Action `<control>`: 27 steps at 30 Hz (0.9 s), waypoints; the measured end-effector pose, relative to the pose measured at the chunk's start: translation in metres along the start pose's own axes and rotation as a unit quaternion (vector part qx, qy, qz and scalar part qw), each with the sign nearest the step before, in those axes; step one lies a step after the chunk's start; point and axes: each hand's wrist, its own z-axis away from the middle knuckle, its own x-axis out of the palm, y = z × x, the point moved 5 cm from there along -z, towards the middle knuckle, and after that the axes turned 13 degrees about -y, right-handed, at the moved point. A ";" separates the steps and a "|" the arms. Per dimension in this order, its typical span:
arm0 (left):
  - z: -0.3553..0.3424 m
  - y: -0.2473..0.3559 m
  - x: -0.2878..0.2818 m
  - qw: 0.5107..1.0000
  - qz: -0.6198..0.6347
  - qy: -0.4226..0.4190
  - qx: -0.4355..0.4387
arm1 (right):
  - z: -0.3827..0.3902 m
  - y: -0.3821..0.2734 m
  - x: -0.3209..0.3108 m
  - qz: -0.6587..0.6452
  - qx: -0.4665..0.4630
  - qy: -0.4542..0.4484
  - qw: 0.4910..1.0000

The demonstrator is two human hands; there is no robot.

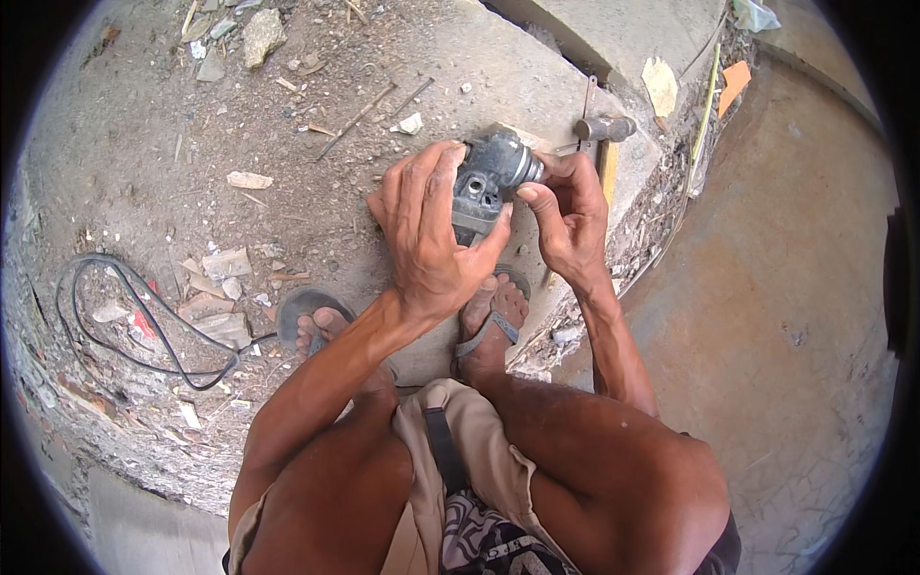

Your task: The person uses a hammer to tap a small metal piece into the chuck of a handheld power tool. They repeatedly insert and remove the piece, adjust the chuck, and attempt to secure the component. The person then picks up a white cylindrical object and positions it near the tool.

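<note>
A dark grey power drill (485, 177) with a ribbed, round chuck (527, 167) is held up between my hands, in front of my feet. My left hand (431, 216) wraps around its body from the left, with the thumb along its near side. At the right end, the thumb and fingers of my right hand (570, 216) close around the chuck. Part of the drill's body is covered by my left fingers. Just beyond my right hand lies a cylindrical metal hammer head (606, 128), beside a yellowish strip (608, 174).
A black cable (144, 321) loops over the rubble at left. Stone chunks (264, 38) and thin rods (356, 121) are scattered ahead. A concrete slab (546, 72) ends along a debris-strewn edge at right, beside a smooth brownish floor (757, 287). My sandalled foot (489, 321) stands below the drill.
</note>
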 end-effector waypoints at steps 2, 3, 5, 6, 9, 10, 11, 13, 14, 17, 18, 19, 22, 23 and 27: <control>0.000 0.000 -0.001 1.000 0.001 -0.002 -0.002 | 0.000 -0.003 0.000 0.045 -0.024 0.004 0.999; 0.000 -0.001 -0.001 1.000 0.002 -0.002 -0.001 | -0.001 -0.004 0.001 0.064 -0.037 0.008 0.997; 0.000 -0.001 -0.002 1.000 0.005 -0.001 0.001 | -0.001 -0.006 0.001 0.100 -0.064 0.014 0.993; 0.000 -0.002 -0.002 1.000 0.007 -0.001 0.002 | -0.002 -0.007 0.001 0.118 -0.079 0.015 0.990; 0.000 -0.003 -0.001 1.000 0.015 0.001 0.005 | -0.004 -0.007 -0.002 0.142 -0.103 0.003 0.985; 0.000 -0.003 -0.001 1.000 0.018 0.001 0.005 | -0.004 -0.008 -0.003 0.145 -0.108 -0.003 0.984; -0.001 -0.003 -0.001 1.000 0.015 -0.003 0.003 | -0.005 -0.006 -0.003 0.088 -0.078 -0.006 0.993; -0.001 -0.001 -0.003 1.000 0.006 -0.009 0.001 | -0.005 -0.009 -0.001 -0.026 -0.019 -0.012 0.999; -0.001 -0.002 -0.003 1.000 0.007 -0.007 0.003 | -0.005 -0.007 -0.001 -0.032 -0.022 -0.016 0.999; -0.002 -0.002 -0.003 1.000 0.008 -0.006 0.008 | -0.006 -0.002 -0.002 -0.021 -0.031 -0.025 0.999; -0.002 -0.001 -0.003 1.000 0.007 -0.009 0.008 | -0.006 -0.002 -0.003 0.000 -0.032 -0.026 0.999; -0.003 0.000 -0.004 1.000 0.005 -0.012 0.007 | -0.005 -0.002 -0.003 0.021 -0.034 -0.027 0.999; -0.004 0.000 -0.004 1.000 0.006 -0.012 0.007 | -0.007 -0.004 -0.005 0.035 -0.044 -0.036 0.998; -0.004 0.001 -0.005 1.000 0.007 -0.010 0.008 | -0.007 -0.008 -0.005 0.036 -0.046 -0.036 0.998; 0.003 0.008 -0.012 1.000 -0.018 0.003 0.008 | -0.008 -0.023 0.000 0.032 -0.077 -0.038 0.996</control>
